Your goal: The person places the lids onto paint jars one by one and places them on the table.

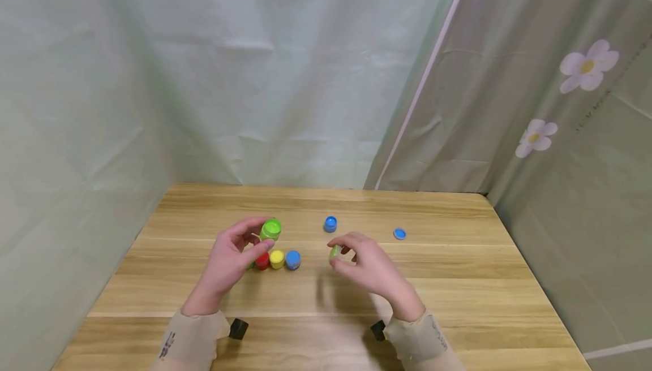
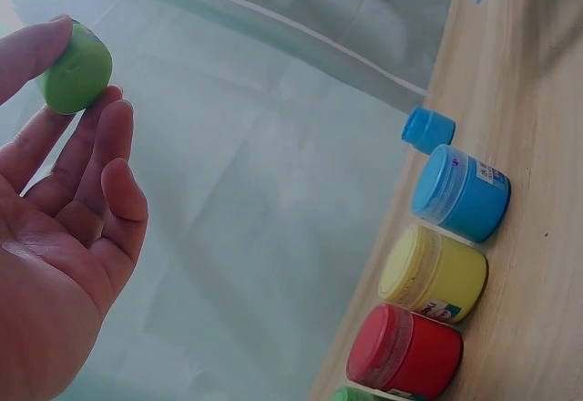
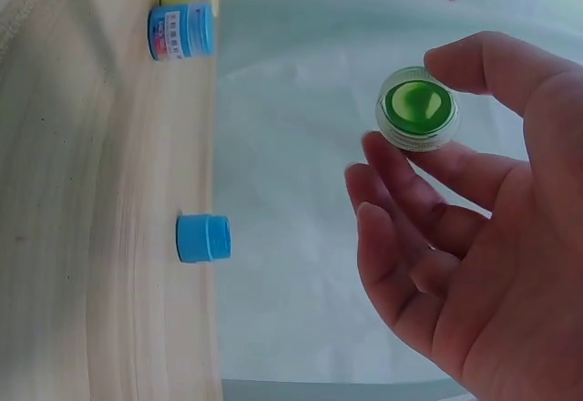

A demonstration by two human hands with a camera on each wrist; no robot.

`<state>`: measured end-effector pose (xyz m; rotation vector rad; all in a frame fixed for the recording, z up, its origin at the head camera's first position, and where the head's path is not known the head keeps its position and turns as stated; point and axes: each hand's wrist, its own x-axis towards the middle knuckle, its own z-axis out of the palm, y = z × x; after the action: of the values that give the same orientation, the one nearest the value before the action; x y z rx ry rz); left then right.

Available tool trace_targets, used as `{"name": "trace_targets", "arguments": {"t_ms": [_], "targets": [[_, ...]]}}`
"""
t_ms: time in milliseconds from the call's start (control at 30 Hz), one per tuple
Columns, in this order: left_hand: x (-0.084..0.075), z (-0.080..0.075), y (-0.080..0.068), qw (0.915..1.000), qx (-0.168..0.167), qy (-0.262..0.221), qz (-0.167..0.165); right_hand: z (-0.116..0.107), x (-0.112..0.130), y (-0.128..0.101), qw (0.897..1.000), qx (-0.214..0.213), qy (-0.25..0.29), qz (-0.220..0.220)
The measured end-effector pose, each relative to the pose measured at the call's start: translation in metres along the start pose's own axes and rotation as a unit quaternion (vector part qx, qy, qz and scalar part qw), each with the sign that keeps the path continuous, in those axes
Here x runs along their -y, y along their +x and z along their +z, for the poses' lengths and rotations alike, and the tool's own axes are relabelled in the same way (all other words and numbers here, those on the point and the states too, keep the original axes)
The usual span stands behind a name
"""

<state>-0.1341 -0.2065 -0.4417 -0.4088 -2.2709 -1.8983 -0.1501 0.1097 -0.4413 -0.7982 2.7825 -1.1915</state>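
My left hand (image 1: 230,255) pinches an uncapped light green paint jar (image 1: 271,229) between thumb and fingers, held above the table. In the left wrist view the same green jar (image 2: 77,71) sits at the thumb tip. My right hand (image 1: 368,263) pinches the jar's clear-rimmed lid (image 3: 418,109), whose inner face carries green paint. Hand and lid are in the air, apart from the left hand. Beyond them stands an open blue paint jar (image 1: 330,224), and its blue lid (image 1: 399,233) lies to the right on the table.
A row of capped paint jars stands below the left hand: blue (image 1: 292,259), yellow (image 1: 277,259), red (image 1: 262,261) and a partly hidden green one (image 2: 357,394). The wooden table (image 1: 458,303) ends at a hanging curtain (image 1: 285,77) at the back and sides.
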Motion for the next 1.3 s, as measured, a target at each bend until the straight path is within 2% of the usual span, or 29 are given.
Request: {"name": "trace_targets", "arguments": {"t_ms": [367, 633, 1033, 1300], "targets": [[0.003, 0.004, 0.001, 0.9999, 0.01, 0.0, 0.012, -0.008, 0.001, -0.001, 0.999, -0.031, 0.03, 0.009], [0.003, 0.01, 0.001, 0.9993, 0.024, -0.002, 0.028, -0.01, 0.008, -0.002, 0.994, -0.081, 0.074, 0.002], [0.001, 0.017, -0.001, 0.9995, 0.03, 0.01, -0.003, -0.013, 0.015, 0.0, 0.991, -0.096, 0.083, -0.039], [0.0, 0.024, -0.002, 0.999, 0.044, -0.008, 0.006, -0.012, 0.026, -0.002, 0.986, -0.102, 0.12, -0.045]]}}
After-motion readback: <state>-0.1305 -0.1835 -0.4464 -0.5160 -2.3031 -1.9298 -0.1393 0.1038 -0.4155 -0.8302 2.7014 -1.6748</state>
